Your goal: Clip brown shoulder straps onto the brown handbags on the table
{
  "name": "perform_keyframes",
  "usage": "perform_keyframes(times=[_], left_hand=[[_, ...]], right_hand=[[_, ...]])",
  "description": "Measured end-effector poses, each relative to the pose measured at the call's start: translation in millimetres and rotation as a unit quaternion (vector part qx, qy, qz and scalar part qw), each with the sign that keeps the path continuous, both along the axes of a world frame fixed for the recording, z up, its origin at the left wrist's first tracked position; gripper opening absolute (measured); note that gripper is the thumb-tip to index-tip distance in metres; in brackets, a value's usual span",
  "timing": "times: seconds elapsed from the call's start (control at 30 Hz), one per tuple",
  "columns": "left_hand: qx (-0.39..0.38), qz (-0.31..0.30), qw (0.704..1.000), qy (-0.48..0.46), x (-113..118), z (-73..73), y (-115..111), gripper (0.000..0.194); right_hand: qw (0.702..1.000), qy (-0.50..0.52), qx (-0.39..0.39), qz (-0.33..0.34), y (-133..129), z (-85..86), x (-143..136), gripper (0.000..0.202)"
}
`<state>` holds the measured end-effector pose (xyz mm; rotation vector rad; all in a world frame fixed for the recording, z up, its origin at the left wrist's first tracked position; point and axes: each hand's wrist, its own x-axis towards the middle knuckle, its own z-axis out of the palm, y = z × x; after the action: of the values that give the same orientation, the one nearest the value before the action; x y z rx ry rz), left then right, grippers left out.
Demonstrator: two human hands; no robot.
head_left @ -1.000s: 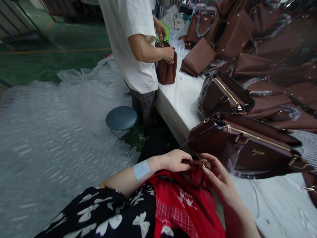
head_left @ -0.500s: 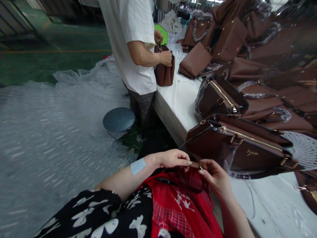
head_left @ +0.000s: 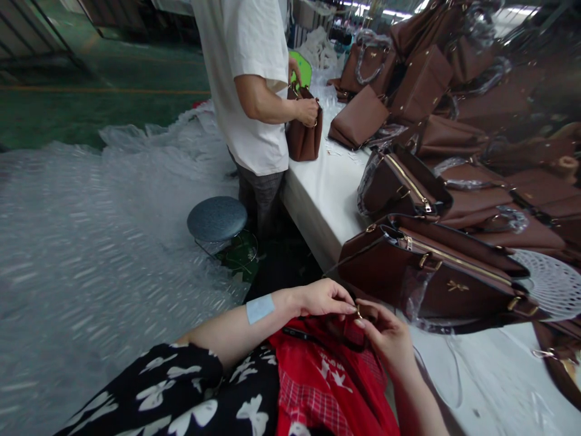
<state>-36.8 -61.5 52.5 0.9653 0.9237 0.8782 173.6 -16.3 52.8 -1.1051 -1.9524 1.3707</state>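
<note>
Over my lap, my left hand point(head_left: 324, 298) is closed in a pinch at the end of a dark brown strap point(head_left: 349, 342). Facing it, my right hand point(head_left: 388, 330) pinches the strap at a small gold metal ring point(head_left: 358, 312). The fingertips of both hands almost meet there, and the fingers partly hide the strap end. The rest of the strap hangs in a loop over a red apron point(head_left: 333, 375). Just beyond my hands, a brown handbag point(head_left: 436, 272) with a gold zipper and bow emblem lies on the white table point(head_left: 318, 206).
A second open handbag point(head_left: 403, 181) sits behind the first, before a heap of brown bags point(head_left: 490, 121). At the table's far end a person in a white shirt point(head_left: 254, 91) handles another bag point(head_left: 305, 136). A round stool point(head_left: 216, 218) and plastic wrapping point(head_left: 113, 272) are to the left.
My hands have come closer together; the brown strap piece that showed between them is now mostly covered. The right hand has moved slightly left with the gold ring.
</note>
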Motion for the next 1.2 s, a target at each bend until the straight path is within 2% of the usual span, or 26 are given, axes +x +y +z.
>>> perform_keyframes(times=[0.17,0.23,0.3,0.4,0.47,0.57,0.63,0.77,0.9,1.0,1.13,1.2], left_hand=[[-0.018,0.018,1.000,-0.009,2.6,0.2,0.8,0.014],[-0.049,0.012,0.999,-0.018,0.4,-1.4,2.7,0.021],[-0.103,-0.012,0.992,-0.070,-3.3,-5.1,5.5,0.036],[-0.161,-0.053,0.960,-0.222,-11.6,-11.8,8.2,0.066],[-0.150,-0.025,0.933,-0.326,-17.3,-15.0,7.5,0.076],[-0.096,0.065,0.904,-0.412,-19.9,-17.7,3.7,0.069],[-0.077,0.109,0.903,-0.409,-14.4,-19.7,1.3,0.058],[-0.103,0.181,0.905,-0.371,6.2,-26.7,-2.1,0.039],[-0.102,0.188,0.910,-0.355,14.8,-31.6,-5.4,0.039],[-0.078,0.202,0.931,-0.294,13.9,-30.2,-5.2,0.039],[-0.038,0.224,0.948,-0.222,16.3,-27.4,-1.4,0.023],[0.011,0.230,0.963,-0.140,16.2,-28.7,-0.3,0.019]], right_hand=[[0.996,-0.032,0.078,0.019,4.9,10.1,1.1,0.029],[0.997,-0.034,0.064,0.014,5.7,13.6,2.5,0.021],[1.000,-0.013,0.018,0.007,4.8,14.2,2.4,0.019],[0.992,0.073,-0.098,-0.031,1.9,9.0,-0.1,0.023],[0.963,0.153,-0.198,-0.097,-0.2,3.0,-2.2,0.026],[0.906,0.241,-0.291,-0.192,-2.6,-6.0,-5.1,0.029],[0.886,0.267,-0.310,-0.220,-3.7,-10.5,-7.6,0.027],[0.881,0.271,-0.339,-0.189,-5.9,-14.8,-13.8,0.028],[0.878,0.285,-0.343,-0.172,-5.1,-15.2,-15.6,0.026],[0.878,0.284,-0.352,-0.156,-3.3,-13.7,-14.3,0.023],[0.879,0.288,-0.354,-0.138,-7.6,-9.8,-17.0,0.020],[0.874,0.286,-0.378,-0.109,-12.3,-8.0,-19.7,0.021]])
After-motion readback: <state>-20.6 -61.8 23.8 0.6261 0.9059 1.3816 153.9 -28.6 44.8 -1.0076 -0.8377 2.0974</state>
